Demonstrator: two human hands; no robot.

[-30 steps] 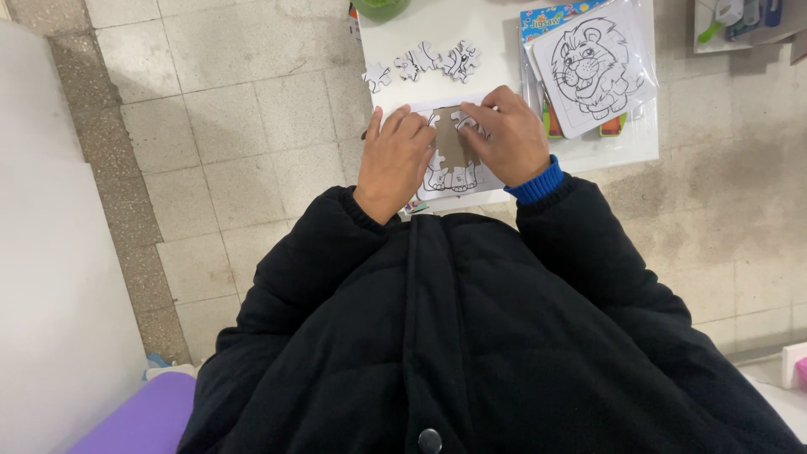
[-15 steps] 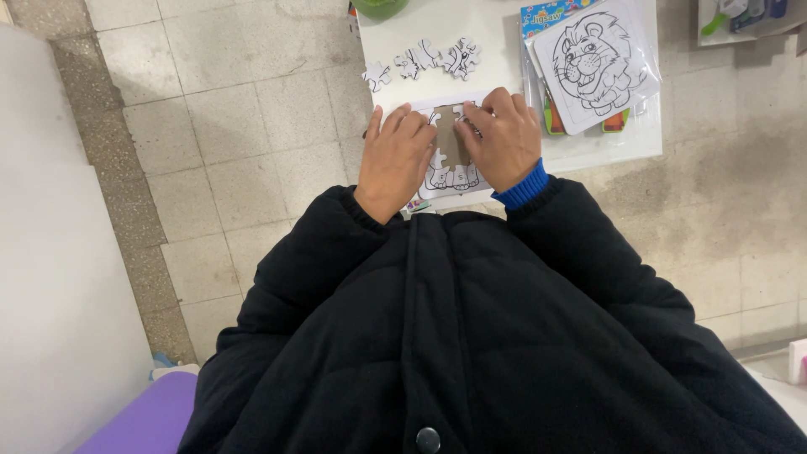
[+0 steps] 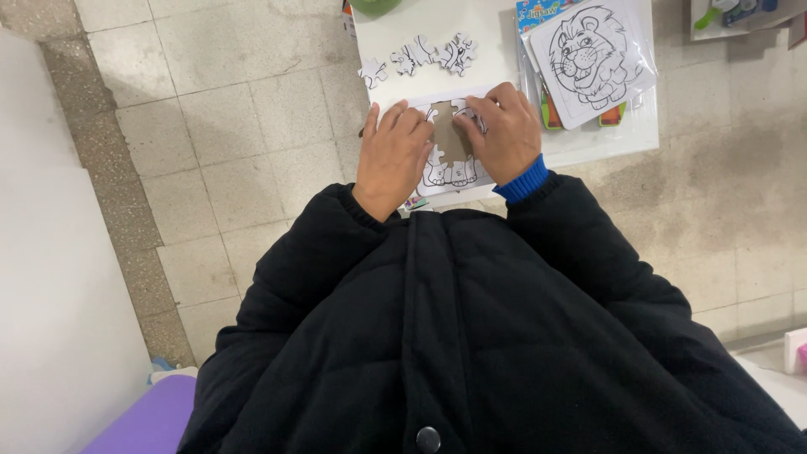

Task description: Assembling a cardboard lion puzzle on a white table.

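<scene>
A small black-and-white jigsaw puzzle in its tray (image 3: pixel 454 172) lies on a white table (image 3: pixel 588 143), with a brown gap in the middle. My left hand (image 3: pixel 393 155) rests flat on the tray's left side, fingers spread. My right hand (image 3: pixel 503 130) presses its fingertips on a puzzle piece at the tray's upper right. Three loose pieces (image 3: pixel 418 57) lie in a row on the table beyond the tray. My black jacket fills the lower half of the view.
A wrapped lion puzzle (image 3: pixel 593 55) lies on a colourful box at the table's right. A green object (image 3: pixel 376 5) sits at the far edge. Tiled floor surrounds the table; a purple mat (image 3: pixel 147 420) is at lower left.
Both hands shifted slightly on the puzzle tray; my right hand's fingers moved toward the upper right of the gap. The loose pieces have not moved.
</scene>
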